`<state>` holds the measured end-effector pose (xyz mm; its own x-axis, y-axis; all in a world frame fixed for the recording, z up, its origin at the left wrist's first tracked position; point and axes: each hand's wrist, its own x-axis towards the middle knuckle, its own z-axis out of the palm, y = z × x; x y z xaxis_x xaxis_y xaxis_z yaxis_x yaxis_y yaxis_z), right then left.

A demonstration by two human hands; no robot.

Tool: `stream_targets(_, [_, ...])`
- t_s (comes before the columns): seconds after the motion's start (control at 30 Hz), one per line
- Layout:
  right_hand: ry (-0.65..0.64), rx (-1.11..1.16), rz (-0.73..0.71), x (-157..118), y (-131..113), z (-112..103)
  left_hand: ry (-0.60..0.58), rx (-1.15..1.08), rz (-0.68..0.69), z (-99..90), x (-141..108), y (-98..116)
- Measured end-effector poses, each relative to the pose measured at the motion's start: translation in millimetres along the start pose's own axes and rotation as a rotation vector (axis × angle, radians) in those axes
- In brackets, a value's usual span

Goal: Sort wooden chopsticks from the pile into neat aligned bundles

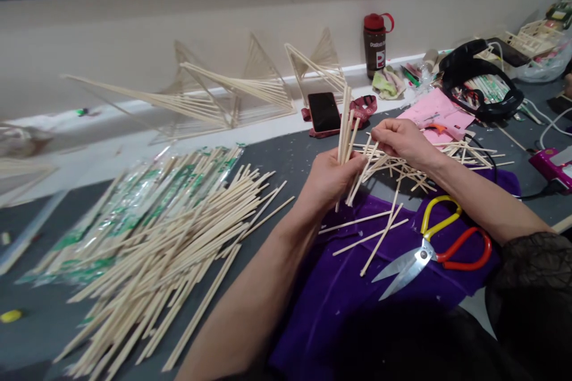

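My left hand is closed around a small bunch of thin wooden sticks, held nearly upright with their ends at uneven heights. Beside it, my right hand pinches the upper end of a wooden stick that slants down to the bunch. Short loose sticks lie heaped behind and below the right hand. A few more sticks rest on a purple cloth under my arms. Scissors with one yellow and one red handle lie on that cloth, blades apart.
At left, a large pile of long sticks lies against plastic-wrapped stick packs. Stick-built frames stand along the wall. A phone, a red-lidded bottle, pink paper, a black headset-like band and a magenta device are farther back.
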<state>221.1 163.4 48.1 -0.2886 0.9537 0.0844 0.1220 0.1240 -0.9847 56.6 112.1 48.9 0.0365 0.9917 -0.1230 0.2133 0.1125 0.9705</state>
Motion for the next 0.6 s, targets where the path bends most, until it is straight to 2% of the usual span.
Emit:
stream_targets(0.13, [-0.073, 0.096, 0.003, -2.3, -1.7, 1.0, -0.086, -0.229, -0.083, 0.1, -0.8, 5.2])
stream_targets(0.37, [-0.124, 0.1, 0.034, -1.5, -0.2, 0.8, -0.104, -0.304, -0.107, 2.5, 0.6, 2.1])
stream_targets(0.47, [-0.118, 0.051, 0.056, -0.8, 1.6, 0.5, -0.111, -0.302, -0.111, 4.2, 1.5, -1.0])
stream_targets(0.6, [-0.047, -0.087, 0.041, -1.0, 3.6, 1.3, -0.124, -0.314, -0.123, 7.3, 1.0, -3.9])
